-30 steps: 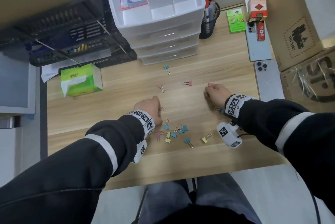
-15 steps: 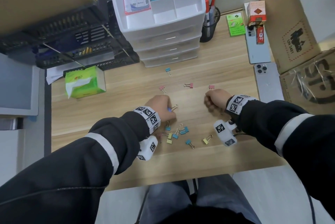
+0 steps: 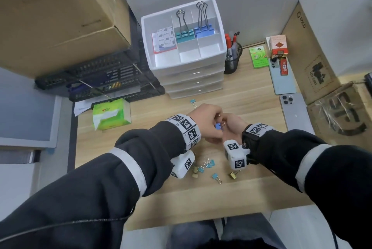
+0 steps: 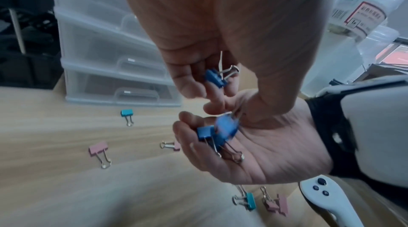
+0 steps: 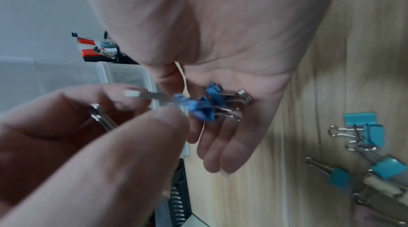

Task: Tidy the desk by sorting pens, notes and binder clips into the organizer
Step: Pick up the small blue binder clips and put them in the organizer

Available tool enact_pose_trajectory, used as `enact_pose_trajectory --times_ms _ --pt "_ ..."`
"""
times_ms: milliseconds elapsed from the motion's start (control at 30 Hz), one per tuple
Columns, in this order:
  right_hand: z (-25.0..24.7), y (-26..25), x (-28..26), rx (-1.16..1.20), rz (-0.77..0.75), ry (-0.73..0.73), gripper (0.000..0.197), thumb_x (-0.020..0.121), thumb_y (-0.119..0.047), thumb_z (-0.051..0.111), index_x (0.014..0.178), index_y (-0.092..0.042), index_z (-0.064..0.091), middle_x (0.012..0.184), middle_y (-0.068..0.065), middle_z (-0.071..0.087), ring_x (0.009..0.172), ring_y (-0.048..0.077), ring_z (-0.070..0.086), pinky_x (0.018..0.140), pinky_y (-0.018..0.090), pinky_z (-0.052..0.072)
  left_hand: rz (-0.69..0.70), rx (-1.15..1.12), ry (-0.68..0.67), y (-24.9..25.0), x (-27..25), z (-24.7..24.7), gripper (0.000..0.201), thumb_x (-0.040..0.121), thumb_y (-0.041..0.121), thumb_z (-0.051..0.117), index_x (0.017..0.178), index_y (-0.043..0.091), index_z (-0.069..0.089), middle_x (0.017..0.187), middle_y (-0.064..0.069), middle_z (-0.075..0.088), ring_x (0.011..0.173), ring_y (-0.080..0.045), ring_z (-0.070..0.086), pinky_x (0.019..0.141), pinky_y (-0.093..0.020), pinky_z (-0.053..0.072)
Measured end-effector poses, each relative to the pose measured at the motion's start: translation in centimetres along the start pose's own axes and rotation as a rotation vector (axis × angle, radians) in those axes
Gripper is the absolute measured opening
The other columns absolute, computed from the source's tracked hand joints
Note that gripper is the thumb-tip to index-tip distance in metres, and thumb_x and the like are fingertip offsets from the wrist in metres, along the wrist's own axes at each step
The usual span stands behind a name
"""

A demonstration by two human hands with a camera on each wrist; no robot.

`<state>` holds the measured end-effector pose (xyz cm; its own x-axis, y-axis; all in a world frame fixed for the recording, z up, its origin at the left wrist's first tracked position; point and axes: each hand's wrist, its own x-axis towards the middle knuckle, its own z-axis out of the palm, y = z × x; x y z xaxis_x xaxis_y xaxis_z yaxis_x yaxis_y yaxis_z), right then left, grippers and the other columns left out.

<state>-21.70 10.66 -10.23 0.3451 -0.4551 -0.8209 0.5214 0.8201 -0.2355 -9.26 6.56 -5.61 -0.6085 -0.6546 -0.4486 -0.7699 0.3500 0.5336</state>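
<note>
My two hands meet above the middle of the desk. The left hand [image 3: 216, 121] pinches a small blue binder clip [image 4: 215, 78] over the right hand [image 3: 227, 123]. The right hand lies palm up, and more small blue clips [image 4: 207, 133] rest loose on its fingers; one looks blurred, in motion. The white organizer [image 3: 187, 61] stands behind, its top tray holding notes [image 3: 164, 40], large teal clips [image 3: 184, 34] and large blue clips [image 3: 204, 31]. Loose small clips lie on the desk: a teal one [image 3: 193, 102], pink ones [image 4: 99, 149] and a mixed cluster [image 3: 203, 166] near my wrists.
A mesh pen cup [image 3: 232, 61] stands right of the organizer. Two phones [image 3: 292, 111] and cardboard boxes [image 3: 322, 67] line the right side. A green tissue pack [image 3: 109, 114] and a black crate [image 3: 104, 79] sit on the left. The desk's front edge runs just below the clip cluster.
Both hands lifted off the desk, where they were apart, and came together. The right hand turned palm up with blue clips on it, and the left brought its blue clip over it.
</note>
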Motion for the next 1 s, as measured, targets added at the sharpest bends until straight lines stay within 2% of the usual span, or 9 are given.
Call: enact_pose_trajectory --times_ms 133,333,400,500,633,767,833,900,1000 --pt "1.0 -0.8 -1.3 0.088 -0.01 0.013 0.037 0.1 -0.02 0.036 0.078 -0.005 0.062 0.065 0.012 0.068 0.054 0.024 0.068 0.058 0.036 0.059 0.04 0.014 0.033 0.5 -0.5 -2.2 0.033 0.071 0.024 0.078 0.1 0.016 0.066 0.086 0.004 0.065 0.073 -0.014 0.057 0.059 -0.021 0.045" --pt "2.1 -2.4 -1.5 0.172 -0.092 0.077 0.031 0.1 -0.017 0.039 0.086 -0.001 0.061 0.067 0.014 0.068 0.058 0.025 0.065 0.054 0.034 0.059 0.017 -0.027 0.081 1.5 -1.1 -5.8 0.04 0.083 0.018 0.068 0.122 0.015 0.067 0.104 0.003 0.071 0.085 -0.015 0.066 0.078 -0.025 0.054" --pt "2.5 -3.2 -1.5 0.111 -0.088 0.123 0.032 0.099 -0.021 0.042 0.085 0.001 0.061 0.066 0.015 0.065 0.061 0.025 0.061 0.049 0.03 0.057 0.018 -0.071 0.147 1.6 -1.6 -7.1 0.035 0.084 0.019 0.068 0.119 0.016 0.069 0.101 0.005 0.07 0.085 -0.014 0.066 0.079 -0.027 0.055" --pt "3.5 -4.9 -1.9 -0.023 -0.054 0.101 0.031 0.098 -0.022 0.041 0.077 -0.004 0.056 0.059 0.009 0.058 0.042 0.015 0.052 0.035 0.016 0.043 -0.009 -0.071 0.309 1.3 -2.4 -10.1 0.025 0.086 0.018 0.065 0.109 0.013 0.072 0.094 0.003 0.068 0.083 -0.013 0.061 0.076 -0.025 0.05" --pt "5.5 -8.4 -3.1 -0.13 -0.065 0.119 0.023 0.096 -0.016 0.035 0.075 -0.01 0.043 0.054 0.008 0.049 0.037 0.013 0.042 0.03 0.015 0.032 -0.197 -0.046 0.539 -1.2 -3.4 -14.9 0.013 0.086 0.02 0.06 0.093 0.015 0.069 0.091 0.0 0.067 0.086 -0.02 0.063 0.081 -0.033 0.055" --pt "10.0 -12.4 -5.9 -0.14 -0.18 0.125 0.018 0.095 -0.011 0.034 0.088 -0.003 0.048 0.086 0.018 0.053 0.061 0.022 0.049 0.039 0.025 0.046 -0.328 0.018 0.638 -3.9 -4.5 -17.9 0.016 0.084 0.02 0.058 0.098 0.013 0.063 0.097 -0.002 0.063 0.087 -0.023 0.06 0.081 -0.037 0.053" --pt "12.2 -13.7 -7.1 -0.123 -0.24 0.122 0.021 0.098 -0.008 0.033 0.099 0.001 0.053 0.101 0.022 0.053 0.076 0.027 0.057 0.063 0.028 0.054 -0.371 0.091 0.571 -4.6 -4.6 -18.4 0.025 0.087 0.023 0.058 0.11 0.013 0.06 0.11 -0.006 0.056 0.094 -0.025 0.059 0.084 -0.036 0.05" --pt "13.9 -14.8 -7.3 -0.098 -0.282 0.134 0.022 0.1 -0.005 0.034 0.108 0.003 0.053 0.109 0.023 0.052 0.083 0.03 0.059 0.094 0.032 0.052 -0.405 0.151 0.494 -5.2 -4.3 -18.3 0.035 0.087 0.025 0.059 0.119 0.012 0.054 0.118 -0.008 0.049 0.101 -0.027 0.057 0.087 -0.037 0.049" --pt "16.4 -15.7 -6.9 -0.07 -0.316 0.132 0.024 0.102 -0.006 0.037 0.122 0.002 0.048 0.125 0.02 0.053 0.087 0.04 0.063 0.104 0.042 0.047 -0.424 0.151 0.421 -5.7 -4.0 -17.5 0.034 0.085 0.021 0.058 0.118 0.012 0.051 0.119 -0.009 0.045 0.098 -0.028 0.055 0.084 -0.037 0.049"
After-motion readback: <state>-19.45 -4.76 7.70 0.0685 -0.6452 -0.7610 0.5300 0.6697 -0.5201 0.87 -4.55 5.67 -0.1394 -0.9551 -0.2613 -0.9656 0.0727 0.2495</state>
